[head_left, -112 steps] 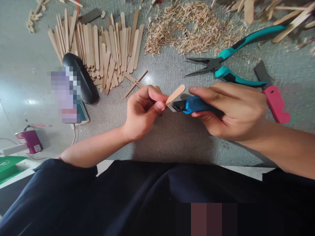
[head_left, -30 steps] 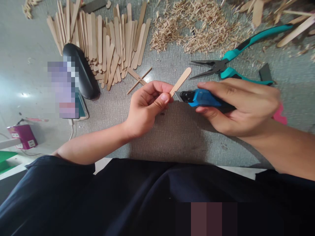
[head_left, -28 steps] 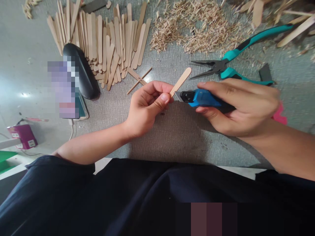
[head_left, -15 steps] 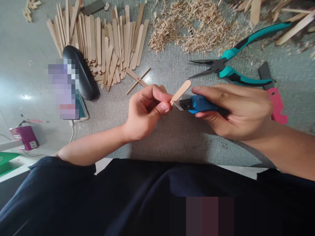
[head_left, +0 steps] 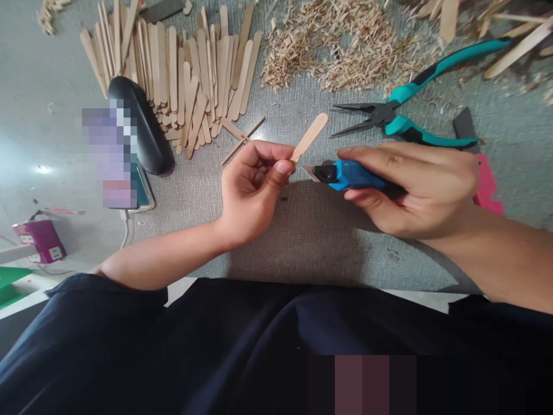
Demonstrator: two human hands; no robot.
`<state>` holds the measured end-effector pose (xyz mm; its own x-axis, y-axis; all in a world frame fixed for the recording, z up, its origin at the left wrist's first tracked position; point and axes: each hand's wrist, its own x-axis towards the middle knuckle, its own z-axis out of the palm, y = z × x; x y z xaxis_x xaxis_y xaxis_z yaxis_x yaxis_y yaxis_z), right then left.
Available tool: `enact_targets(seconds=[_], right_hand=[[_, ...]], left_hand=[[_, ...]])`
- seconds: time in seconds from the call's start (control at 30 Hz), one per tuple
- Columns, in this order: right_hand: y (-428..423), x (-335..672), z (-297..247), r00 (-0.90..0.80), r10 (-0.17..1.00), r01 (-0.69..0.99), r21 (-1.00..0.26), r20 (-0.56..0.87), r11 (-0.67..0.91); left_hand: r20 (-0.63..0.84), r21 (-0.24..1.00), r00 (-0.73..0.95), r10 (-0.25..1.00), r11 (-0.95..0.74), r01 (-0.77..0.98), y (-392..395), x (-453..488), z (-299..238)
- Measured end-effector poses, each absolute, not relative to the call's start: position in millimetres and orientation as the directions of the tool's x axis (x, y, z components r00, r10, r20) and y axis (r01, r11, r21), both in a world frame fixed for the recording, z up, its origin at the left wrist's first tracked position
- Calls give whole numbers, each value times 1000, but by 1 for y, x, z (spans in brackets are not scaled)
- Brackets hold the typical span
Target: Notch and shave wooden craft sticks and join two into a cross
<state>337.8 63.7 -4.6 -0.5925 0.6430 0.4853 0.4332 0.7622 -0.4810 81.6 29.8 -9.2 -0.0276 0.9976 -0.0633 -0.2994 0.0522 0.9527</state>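
Observation:
My left hand (head_left: 253, 190) pinches a short wooden stick (head_left: 310, 136) between thumb and fingers; the stick points up and to the right, its rounded end free. My right hand (head_left: 415, 187) is wrapped round a blue utility knife (head_left: 345, 174). The knife's blade tip points left and sits just right of the stick's lower end, a small gap away. Both hands hover over a grey mat (head_left: 311, 236).
A pile of flat wooden sticks (head_left: 190, 69) lies at the back left, beside a black rounded object (head_left: 142, 132). Wood shavings (head_left: 345, 46) heap at the back centre. Teal-handled pliers (head_left: 406, 115) and a pink-handled tool (head_left: 486, 184) lie to the right. Two thin crossed sticks (head_left: 242, 138) rest near my left hand.
The blade was against the stick's lower end half a second ago; now the knife sits slightly apart from it and the stick has tilted a little more upright.

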Motion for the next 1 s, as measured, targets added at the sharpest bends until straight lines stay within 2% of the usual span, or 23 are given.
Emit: enact_targets(seconds=[0.53,0.83,1.0], right_hand=[[63,336,-5,-563,680,543,-411,470,733],[65,336,-3,-593,653,503,-417,470,757],[63,338,-4,-590,658,508,-419,468,753]], left_hand=[[-89,956,-53,995,70,-285,27,82,-7],[-115,953,-41,993,99,-286,29,83,-12],[-64,948,-34,997,50,-314,28,83,-14]])
